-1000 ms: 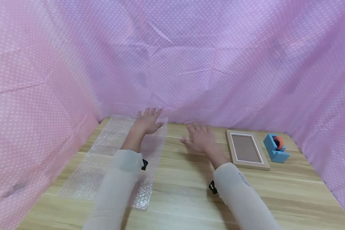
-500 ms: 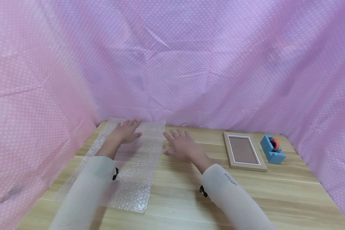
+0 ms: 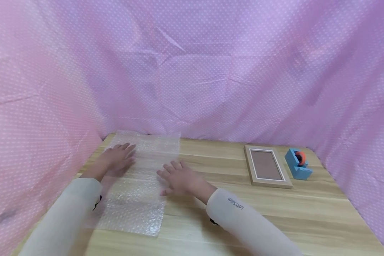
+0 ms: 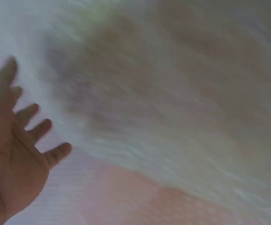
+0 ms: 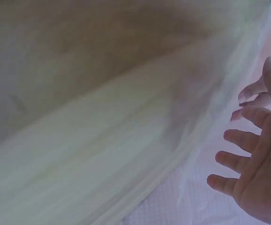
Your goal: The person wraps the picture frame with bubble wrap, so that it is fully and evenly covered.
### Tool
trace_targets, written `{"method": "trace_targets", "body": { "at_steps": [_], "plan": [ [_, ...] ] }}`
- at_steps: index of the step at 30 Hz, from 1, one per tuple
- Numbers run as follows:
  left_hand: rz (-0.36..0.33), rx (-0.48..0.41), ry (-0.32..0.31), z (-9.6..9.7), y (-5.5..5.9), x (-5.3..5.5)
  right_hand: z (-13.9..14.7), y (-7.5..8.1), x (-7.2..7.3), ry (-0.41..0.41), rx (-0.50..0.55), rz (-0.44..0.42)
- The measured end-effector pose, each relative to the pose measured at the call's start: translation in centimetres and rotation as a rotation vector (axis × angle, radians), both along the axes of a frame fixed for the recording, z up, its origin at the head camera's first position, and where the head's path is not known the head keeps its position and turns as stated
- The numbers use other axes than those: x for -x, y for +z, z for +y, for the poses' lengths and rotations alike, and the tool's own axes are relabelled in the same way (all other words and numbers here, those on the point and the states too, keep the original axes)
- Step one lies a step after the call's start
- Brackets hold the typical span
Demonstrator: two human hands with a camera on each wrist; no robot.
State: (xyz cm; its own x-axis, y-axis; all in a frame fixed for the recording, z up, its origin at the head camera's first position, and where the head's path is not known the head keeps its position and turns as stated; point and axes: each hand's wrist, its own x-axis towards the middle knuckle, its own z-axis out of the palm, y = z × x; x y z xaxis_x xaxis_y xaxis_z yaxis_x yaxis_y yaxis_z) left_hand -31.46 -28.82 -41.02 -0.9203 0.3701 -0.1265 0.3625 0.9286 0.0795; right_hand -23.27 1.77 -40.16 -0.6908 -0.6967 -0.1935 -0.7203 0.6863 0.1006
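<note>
A sheet of clear bubble wrap [image 3: 137,209] lies flat on the left part of the wooden table. My left hand [image 3: 116,156] is over its left edge, fingers spread and pointing away from me. Over the sheet's right edge is my right hand [image 3: 180,177], palm down with fingers apart. Neither hand grips anything. In the left wrist view the left hand [image 4: 18,150] shows straight, separated fingers beside the blurred sheet. The right wrist view shows the right hand [image 5: 257,150] likewise spread, with fingertips of the other hand behind it.
A wooden picture frame [image 3: 265,167] with a white inner border lies at the back right. Beside it stands a blue tape dispenser [image 3: 298,165] with an orange roll core. Pink polka-dot cloth [image 3: 204,89] walls in the back and sides of the wooden table [image 3: 230,209].
Both hands have moved left and toward me, the left to the sheet's left edge, the right from bare table to the sheet's right edge. The view has shifted slightly.
</note>
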Motion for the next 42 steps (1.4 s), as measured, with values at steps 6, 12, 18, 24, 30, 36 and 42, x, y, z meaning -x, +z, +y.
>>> {"method": "trace_targets", "body": {
  "at_steps": [6, 12, 18, 24, 30, 36, 42],
  "plan": [
    [0.035, -0.021, -0.069, -3.0, -2.0, -0.5, -1.7, -0.7, -1.1, 0.083, -0.010, -0.015],
    [0.029, 0.002, -0.060, -3.4, -2.6, -0.7, -2.6, -1.4, -1.5, 0.129, 0.001, -0.042],
    [0.032, 0.020, -0.061, -3.0, -2.5, -1.0, -2.6, -2.1, -1.7, 0.108, 0.018, -0.124],
    [0.016, 0.013, -0.061, -2.6, -2.5, -1.2, -2.1, -2.5, -1.8, 0.125, 0.023, -0.080],
    [0.020, 0.011, -0.081, -1.8, -2.4, -1.4, -1.1, -2.5, -2.0, 0.133, 0.029, -0.094],
    [0.018, 0.012, -0.107, -0.9, -2.3, -1.4, 0.2, -2.7, -2.3, 0.119, 0.058, -0.116],
    [0.005, 0.008, -0.118, 0.1, -2.5, -1.1, 1.4, -2.9, -2.7, 0.117, 0.086, -0.105]
  ]
}}
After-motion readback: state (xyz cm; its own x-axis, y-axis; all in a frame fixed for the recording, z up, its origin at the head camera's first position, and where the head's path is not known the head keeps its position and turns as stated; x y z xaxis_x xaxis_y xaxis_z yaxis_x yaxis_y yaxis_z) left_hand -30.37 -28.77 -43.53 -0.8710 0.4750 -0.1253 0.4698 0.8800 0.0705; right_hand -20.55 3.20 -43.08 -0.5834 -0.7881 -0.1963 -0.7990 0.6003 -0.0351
